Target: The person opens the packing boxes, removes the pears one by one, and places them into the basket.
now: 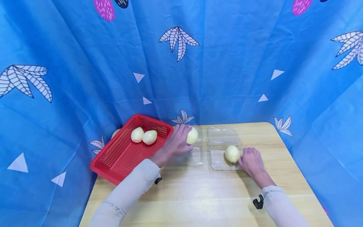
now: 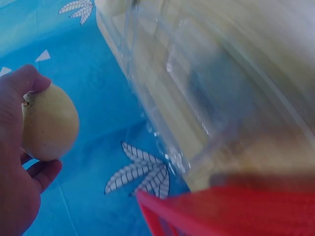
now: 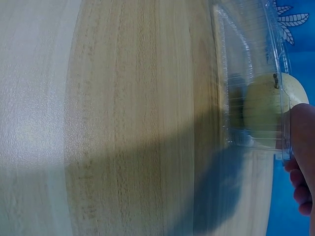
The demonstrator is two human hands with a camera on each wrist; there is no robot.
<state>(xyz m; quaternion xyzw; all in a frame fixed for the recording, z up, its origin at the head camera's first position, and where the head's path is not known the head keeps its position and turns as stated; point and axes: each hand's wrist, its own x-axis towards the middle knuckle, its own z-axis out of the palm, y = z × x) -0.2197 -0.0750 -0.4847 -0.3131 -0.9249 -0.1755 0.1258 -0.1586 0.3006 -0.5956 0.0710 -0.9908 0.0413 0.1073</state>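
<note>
A pale yellow pear (image 1: pixel 192 136) with a short stem is in my left hand (image 1: pixel 179 142), held between thumb and fingers above the left clear plastic container (image 1: pixel 198 156). In the left wrist view the pear (image 2: pixel 50 123) shows speckles near its stem. Another pear (image 1: pixel 232 154) sits inside the right clear plastic container (image 1: pixel 216 162). My right hand (image 1: pixel 251 160) grips that container at its right edge, close beside the pear. In the right wrist view, curled fingers (image 3: pixel 298 184) show outside the container's wall (image 3: pixel 231 64).
A red perforated basket (image 1: pixel 113 175) stands at the left, with two pears (image 1: pixel 143 136) inside. The raised lid (image 1: pixel 223 136) of the right container lies toward the back. Blue patterned curtain (image 1: pixel 227 63) hangs behind and beside the wooden table (image 1: pixel 193 195).
</note>
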